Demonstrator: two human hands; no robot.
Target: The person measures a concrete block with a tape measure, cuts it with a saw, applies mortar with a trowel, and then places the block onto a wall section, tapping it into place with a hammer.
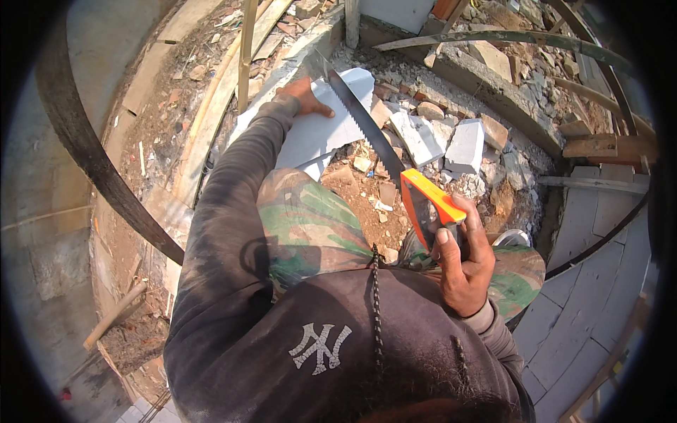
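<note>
My left hand (306, 96) grips the far part of a white lightweight block (317, 134), thumb spread across its top face and fingertips out of sight over the edge. My right hand (467, 266) is closed round the orange and black handle of a hand saw (368, 128). The dark toothed blade slants away to the far left, its front part crossing the block near the left hand. Whether the teeth have cut into the block cannot be made out. The block lies in front of my knee in camouflage trousers (310, 211).
Broken white block pieces (465, 144) and rubble lie beyond the saw handle. A low concrete beam (486, 88) runs behind them. Curved wooden strips (92, 141) arch at left and far right. Boards (211, 127) lie at left; a pale block wall (582, 282) stands at right.
</note>
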